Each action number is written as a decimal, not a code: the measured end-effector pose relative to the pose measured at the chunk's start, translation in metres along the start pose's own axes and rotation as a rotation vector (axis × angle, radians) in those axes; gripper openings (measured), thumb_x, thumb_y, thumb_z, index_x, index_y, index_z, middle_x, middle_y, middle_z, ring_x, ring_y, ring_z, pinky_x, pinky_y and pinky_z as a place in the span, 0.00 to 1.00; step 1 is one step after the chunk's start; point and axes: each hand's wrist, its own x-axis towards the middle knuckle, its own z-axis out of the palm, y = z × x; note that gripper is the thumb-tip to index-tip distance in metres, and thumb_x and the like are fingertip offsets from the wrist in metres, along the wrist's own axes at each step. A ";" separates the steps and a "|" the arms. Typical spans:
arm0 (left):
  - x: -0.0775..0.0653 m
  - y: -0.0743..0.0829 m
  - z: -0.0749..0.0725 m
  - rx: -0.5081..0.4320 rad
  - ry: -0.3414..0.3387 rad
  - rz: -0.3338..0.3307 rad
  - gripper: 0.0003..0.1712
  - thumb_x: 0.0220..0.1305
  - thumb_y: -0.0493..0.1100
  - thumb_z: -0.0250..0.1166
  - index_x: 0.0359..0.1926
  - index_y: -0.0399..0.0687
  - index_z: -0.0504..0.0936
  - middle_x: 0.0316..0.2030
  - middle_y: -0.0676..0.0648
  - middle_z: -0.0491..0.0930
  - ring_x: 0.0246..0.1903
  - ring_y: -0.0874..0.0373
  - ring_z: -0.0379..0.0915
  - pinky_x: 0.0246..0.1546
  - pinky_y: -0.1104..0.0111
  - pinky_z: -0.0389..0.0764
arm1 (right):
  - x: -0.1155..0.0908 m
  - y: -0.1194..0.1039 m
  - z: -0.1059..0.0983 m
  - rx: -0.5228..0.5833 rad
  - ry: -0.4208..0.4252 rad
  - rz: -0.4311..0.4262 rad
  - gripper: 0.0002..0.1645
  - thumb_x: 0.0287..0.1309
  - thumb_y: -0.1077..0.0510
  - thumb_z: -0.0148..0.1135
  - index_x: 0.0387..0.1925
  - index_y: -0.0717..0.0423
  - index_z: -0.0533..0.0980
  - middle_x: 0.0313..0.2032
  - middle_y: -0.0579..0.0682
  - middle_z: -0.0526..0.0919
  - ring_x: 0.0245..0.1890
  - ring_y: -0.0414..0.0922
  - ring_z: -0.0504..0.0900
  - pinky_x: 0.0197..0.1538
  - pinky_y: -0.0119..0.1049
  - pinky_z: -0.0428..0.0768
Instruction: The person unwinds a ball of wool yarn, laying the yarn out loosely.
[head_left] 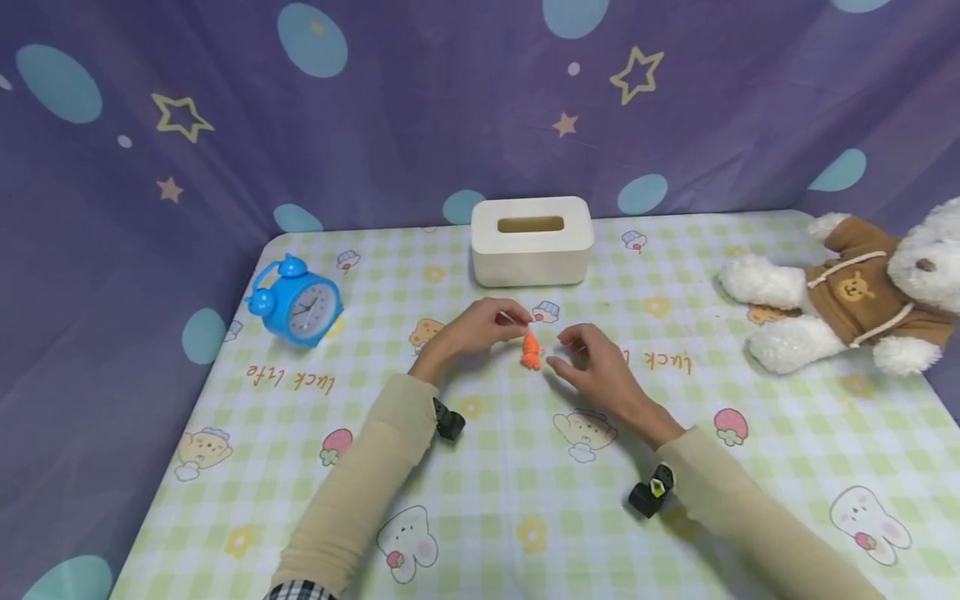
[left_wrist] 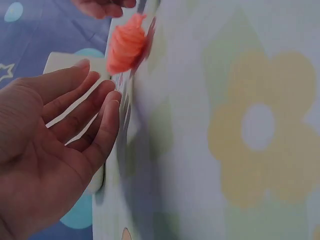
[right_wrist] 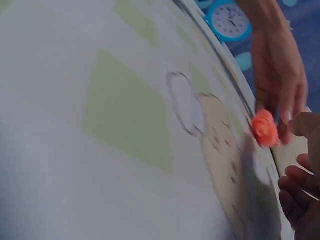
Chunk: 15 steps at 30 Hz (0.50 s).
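Note:
A small bundle of what looks like wound orange cord [head_left: 531,352] lies on the tablecloth, between the two hands. In the left wrist view its wrapped strands [left_wrist: 126,46] show as a ridged coil. My left hand [head_left: 486,325] is at its upper left, fingertips right by its far end, thumb apart from loosely bent fingers [left_wrist: 107,120]. On the other side is my right hand [head_left: 596,367], its thumb and fingers spread toward the bundle with a small gap. From the right wrist, the bundle [right_wrist: 265,128] appears beside the left fingertips, and the right hand's fingers [right_wrist: 295,192] are relaxed.
A white tissue box [head_left: 532,262] stands behind the hands, near the cloth's back edge. The blue alarm clock [head_left: 300,304] is at the far left. At the right lies a white plush bear [head_left: 862,292] in a brown hoodie. A patterned purple curtain [head_left: 420,125] hangs behind.

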 end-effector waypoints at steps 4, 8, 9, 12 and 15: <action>0.002 0.003 0.003 0.049 -0.029 -0.008 0.13 0.67 0.41 0.61 0.51 0.45 0.81 0.47 0.48 0.82 0.47 0.56 0.76 0.48 0.67 0.79 | -0.001 -0.002 0.013 -0.041 -0.013 -0.022 0.22 0.56 0.51 0.68 0.46 0.59 0.73 0.39 0.53 0.77 0.36 0.45 0.73 0.40 0.38 0.74; 0.004 0.003 0.006 0.081 -0.046 -0.028 0.12 0.66 0.42 0.62 0.49 0.46 0.82 0.45 0.50 0.83 0.43 0.58 0.76 0.44 0.70 0.78 | 0.000 -0.004 0.022 -0.062 -0.009 -0.015 0.21 0.54 0.51 0.69 0.44 0.58 0.73 0.38 0.53 0.76 0.37 0.45 0.71 0.42 0.38 0.72; 0.004 0.003 0.007 0.086 -0.047 -0.031 0.12 0.66 0.42 0.62 0.48 0.46 0.82 0.44 0.50 0.83 0.42 0.59 0.76 0.43 0.71 0.78 | 0.000 -0.005 0.024 -0.075 -0.006 -0.019 0.21 0.54 0.51 0.70 0.43 0.58 0.73 0.38 0.52 0.77 0.37 0.45 0.71 0.42 0.38 0.71; 0.004 0.002 0.008 0.092 -0.048 -0.045 0.09 0.65 0.42 0.63 0.45 0.47 0.83 0.42 0.51 0.83 0.40 0.60 0.75 0.41 0.72 0.77 | 0.001 -0.007 0.028 -0.099 0.007 -0.041 0.21 0.53 0.51 0.70 0.43 0.59 0.74 0.36 0.53 0.77 0.36 0.46 0.70 0.41 0.38 0.70; 0.004 0.003 0.009 0.087 -0.049 -0.054 0.07 0.65 0.42 0.63 0.42 0.47 0.83 0.40 0.50 0.83 0.38 0.61 0.74 0.39 0.73 0.76 | 0.003 -0.009 0.031 -0.129 0.023 -0.059 0.20 0.53 0.52 0.70 0.42 0.60 0.74 0.35 0.53 0.79 0.36 0.46 0.71 0.41 0.39 0.70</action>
